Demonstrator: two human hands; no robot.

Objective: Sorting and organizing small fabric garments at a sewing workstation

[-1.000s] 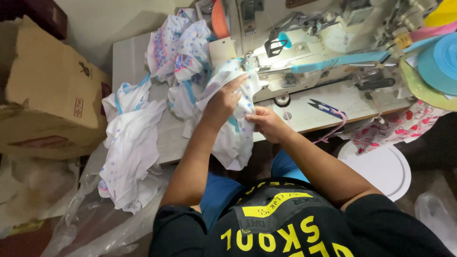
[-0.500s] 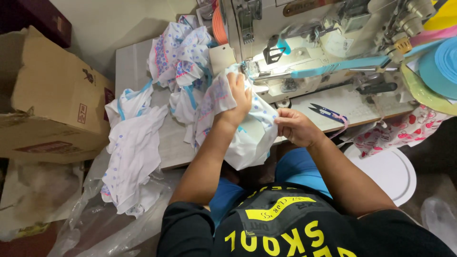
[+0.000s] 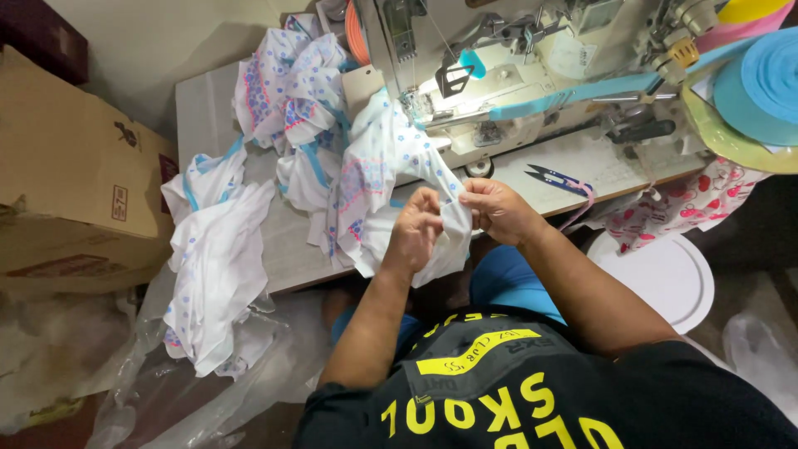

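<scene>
Since half a second ago, the left hand [image 3: 413, 229] has drawn back from the sewing machine [image 3: 499, 83] toward the body; the right hand [image 3: 497, 209] now meets it. Both hands have shifted from feeding to handling the printed white garment [image 3: 378, 179] at the table [image 3: 291, 241] edge. Left grip: pinching a fabric fold. Right grip: clenched on the adjoining edge. The garment is white with blue dots and pink print, trailing from both grips up to the needle area. Thread snips [image 3: 553, 177] lie beyond the right grip.
</scene>
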